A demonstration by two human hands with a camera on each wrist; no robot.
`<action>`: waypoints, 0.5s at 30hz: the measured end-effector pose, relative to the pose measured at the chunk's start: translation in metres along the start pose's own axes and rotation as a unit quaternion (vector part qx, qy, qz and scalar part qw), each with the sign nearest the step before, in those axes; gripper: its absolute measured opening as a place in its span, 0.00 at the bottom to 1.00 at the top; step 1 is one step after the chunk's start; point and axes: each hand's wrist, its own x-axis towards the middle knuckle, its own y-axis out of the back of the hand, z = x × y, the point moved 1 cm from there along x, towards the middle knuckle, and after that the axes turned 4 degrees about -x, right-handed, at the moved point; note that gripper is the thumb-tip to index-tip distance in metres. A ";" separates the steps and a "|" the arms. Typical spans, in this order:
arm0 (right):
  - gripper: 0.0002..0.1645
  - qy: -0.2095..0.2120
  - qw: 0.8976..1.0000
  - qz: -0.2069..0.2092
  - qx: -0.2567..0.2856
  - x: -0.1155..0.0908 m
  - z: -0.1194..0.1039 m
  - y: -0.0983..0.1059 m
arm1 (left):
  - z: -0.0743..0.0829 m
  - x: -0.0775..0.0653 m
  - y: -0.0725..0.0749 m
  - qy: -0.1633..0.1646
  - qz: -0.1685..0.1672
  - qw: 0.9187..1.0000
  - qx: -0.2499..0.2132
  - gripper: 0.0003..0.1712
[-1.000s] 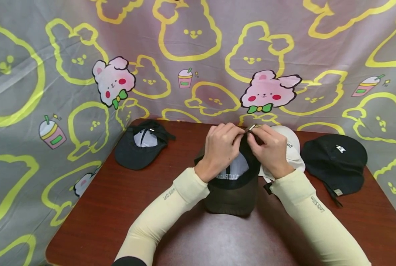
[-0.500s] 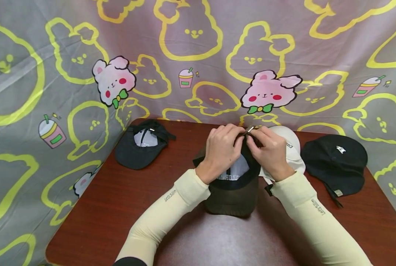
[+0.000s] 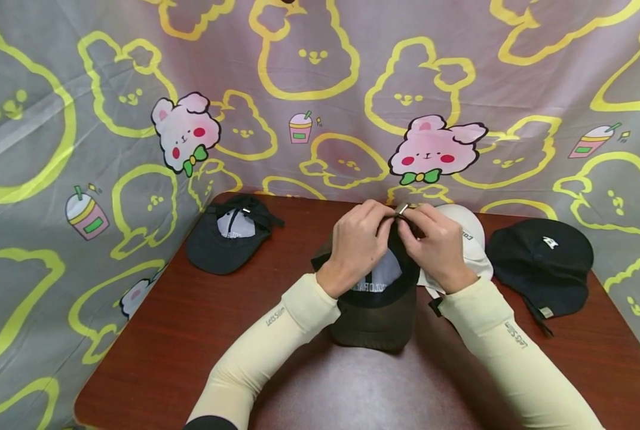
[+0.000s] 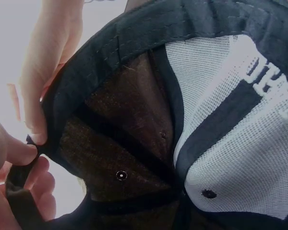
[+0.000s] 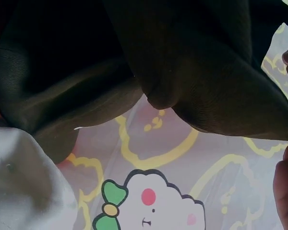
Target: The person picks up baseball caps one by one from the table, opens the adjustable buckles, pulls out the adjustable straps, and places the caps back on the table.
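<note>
A dark brown baseball cap is held over the table, its inside facing up and its bill towards me. My left hand pinches the cap's back strap near its far edge. On the other side, my right hand pinches the strap close to a small metal buckle. The fingertips of both hands nearly meet there. In the left wrist view, the strap runs between the fingers, and the white mesh lining shows inside the crown. The right wrist view shows the cap's brown outside.
A white cap lies partly behind my right hand. Farther right is a black cap with a white emblem. Another black cap lies inside up at the left. A patterned cloth hangs behind the reddish-brown table.
The metal buckle has shifted slightly left and tilted between my fingers. Both hands keep pinching the strap in nearly the same place, and the other caps have stayed put.
</note>
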 end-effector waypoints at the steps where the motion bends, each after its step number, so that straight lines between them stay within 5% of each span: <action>1: 0.09 -0.006 1.000 0.002 0.000 0.000 0.001 0.000 | 0.000 -0.001 0.000 0.002 -0.002 1.000 -0.003 0.07; 9: 0.07 -0.084 0.996 0.020 -0.002 -0.002 0.008 0.001 | -0.004 -0.004 0.009 0.026 -0.011 0.999 -0.039 0.07; 15: 0.08 -0.071 0.997 -0.017 0.040 -0.003 0.006 0.002 | -0.009 -0.001 0.013 0.046 -0.021 0.996 -0.068 0.09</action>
